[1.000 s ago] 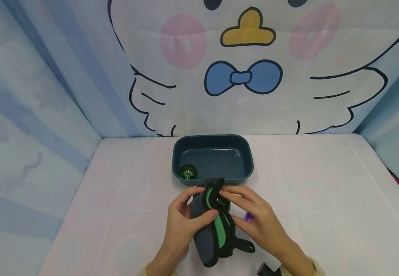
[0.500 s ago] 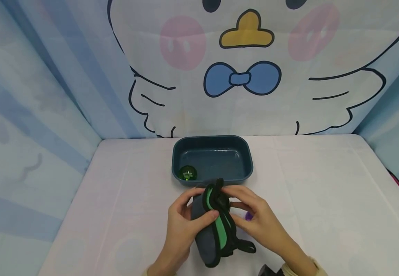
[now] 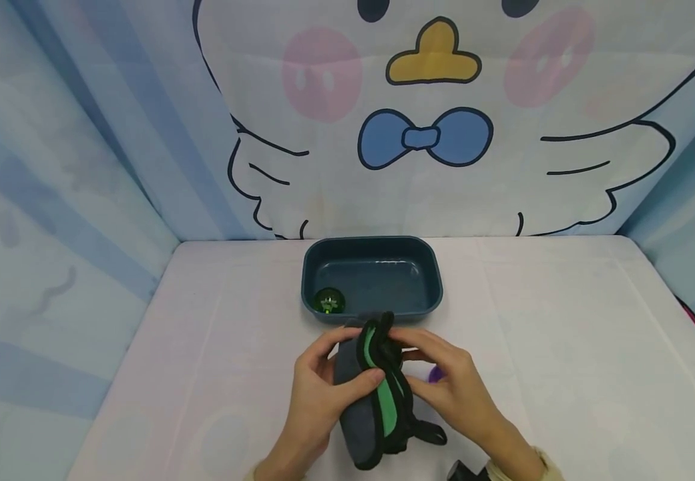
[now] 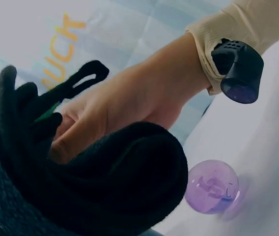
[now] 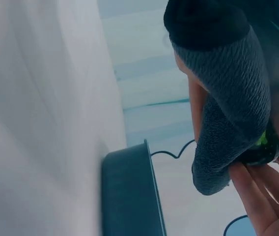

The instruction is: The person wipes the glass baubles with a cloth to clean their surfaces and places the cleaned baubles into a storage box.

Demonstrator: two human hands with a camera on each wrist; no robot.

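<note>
My left hand [image 3: 338, 394] grips a folded, fuzzy grey-blue cloth [image 3: 356, 414] with black edging, a green inner face and a black loop. Its thumb presses the green side, and its fingers go behind the fold. A dark green, glossy ball [image 5: 263, 151] sits in the fold, mostly covered by the cloth. At the cloth's right side, my right hand [image 3: 446, 381] holds the ball between thumb and fingers, fingertips right at the cloth's edge. In the left wrist view, the bunched cloth hides most of the right fingers.
Behind the hands stands a dark teal basin [image 3: 377, 244] with a clear green ball [image 3: 329, 300] in its near-left corner. A clear purple ball [image 4: 212, 187] lies on the white table, partly behind the right hand in the head view. A black wrist camera [image 4: 240, 73] is on the right sleeve.
The right fingers have shifted slightly around the ball, and the cloth now covers more of it. The left hand keeps its grip, and the basin stays in place.
</note>
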